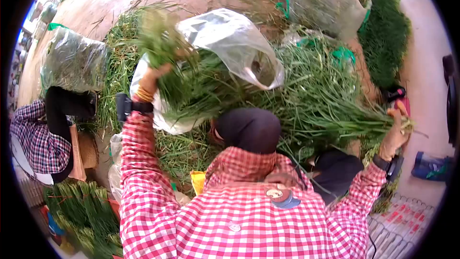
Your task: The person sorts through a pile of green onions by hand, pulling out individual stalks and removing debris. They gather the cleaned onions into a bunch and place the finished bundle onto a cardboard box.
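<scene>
Green stalks (354,125) gripped in both hands

The right hand (395,136) is clamped round one bunch near its pale ends, the blades reaching inward across a loose heap (306,74). The left hand (152,77), fingers wrapped about a blurred second bunch (159,43), is raised beside a clear plastic bag (230,26). Farther out, another bag (321,12) stands at upper right, and a person in a checked shirt (40,136) is at left, near more bundles (86,211).

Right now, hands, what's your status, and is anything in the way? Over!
Left hand: gripping blurred green bunch. Right hand: gripping long green stalks near their ends. Possibly in the way: clear plastic bag by left hand.
</scene>
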Demonstrator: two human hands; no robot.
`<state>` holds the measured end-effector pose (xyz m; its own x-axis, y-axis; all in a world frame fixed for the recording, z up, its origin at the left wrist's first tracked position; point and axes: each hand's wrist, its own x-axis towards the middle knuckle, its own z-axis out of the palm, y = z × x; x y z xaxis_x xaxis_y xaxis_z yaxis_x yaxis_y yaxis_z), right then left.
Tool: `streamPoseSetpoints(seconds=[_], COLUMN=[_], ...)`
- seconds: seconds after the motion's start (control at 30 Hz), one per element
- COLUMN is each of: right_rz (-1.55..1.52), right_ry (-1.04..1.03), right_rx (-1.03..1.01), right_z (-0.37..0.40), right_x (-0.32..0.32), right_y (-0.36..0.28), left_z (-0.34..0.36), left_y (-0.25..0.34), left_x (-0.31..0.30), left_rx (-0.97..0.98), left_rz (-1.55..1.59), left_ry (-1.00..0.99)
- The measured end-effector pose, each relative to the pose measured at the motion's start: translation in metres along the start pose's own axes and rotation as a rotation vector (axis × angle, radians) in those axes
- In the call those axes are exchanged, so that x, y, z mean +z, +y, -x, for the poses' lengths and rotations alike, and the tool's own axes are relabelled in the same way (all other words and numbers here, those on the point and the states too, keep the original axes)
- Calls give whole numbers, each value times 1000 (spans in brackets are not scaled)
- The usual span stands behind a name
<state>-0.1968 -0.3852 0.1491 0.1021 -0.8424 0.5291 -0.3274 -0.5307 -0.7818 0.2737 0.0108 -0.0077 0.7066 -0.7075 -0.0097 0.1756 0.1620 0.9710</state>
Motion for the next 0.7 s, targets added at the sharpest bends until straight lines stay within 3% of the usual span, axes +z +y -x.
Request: streamPoseSetpoints(seconds=[0.03, 0.07, 0.13, 0.2, 0.27, 0.3, 0.4, 0.53, 0.57, 0.6, 0.63, 0.67, 0.7], right_rz=[-114, -141, -210, -215, -204, -209, -248, -223, -237, -243, -271, -178, -199], right_ry=[-12, -42, -86, -67, -29, -18, -27, -15, -20, -15, 14, 88, 65], right_rx=[-3, 36, 70, 82, 89, 101, 141, 122, 133, 147, 203, 85, 35], right_z=[5, 6, 8, 12, 19, 22, 31, 36, 41, 47, 44, 48, 42], right_x=[1, -4, -17, -24, -36, -41, -53, -56, -54, -54, -47, -32, -35], right_y=[-3, -4, 3, 13, 16, 18, 27, 24, 19, 12, -3, -28, -21], left_z=[-8, -25, -19, -39, -24, -27, -27, -42, -62, -87, -96, -106, -89], left_y=[0, -22, 44, 10, 31, 23, 10, 18, 4, -32, -56, -80, -45], left_x=[-31, -69, 21, -14, -2, -18, -41, -37, -33, -65, -94, -123, -59], left_rx=[-83, -60, 152, 70, -39, 1, -140, -210, -320, -149, -124, -71, -186], left_rz=[30, 84, -492, -779, -963, -801, -125, -428, -544, -724, -869, -995, -1141], left_ry=[-79, -22, -147, -16, 34, -48, -5, 37, 176, 11, -177, -363, -254])
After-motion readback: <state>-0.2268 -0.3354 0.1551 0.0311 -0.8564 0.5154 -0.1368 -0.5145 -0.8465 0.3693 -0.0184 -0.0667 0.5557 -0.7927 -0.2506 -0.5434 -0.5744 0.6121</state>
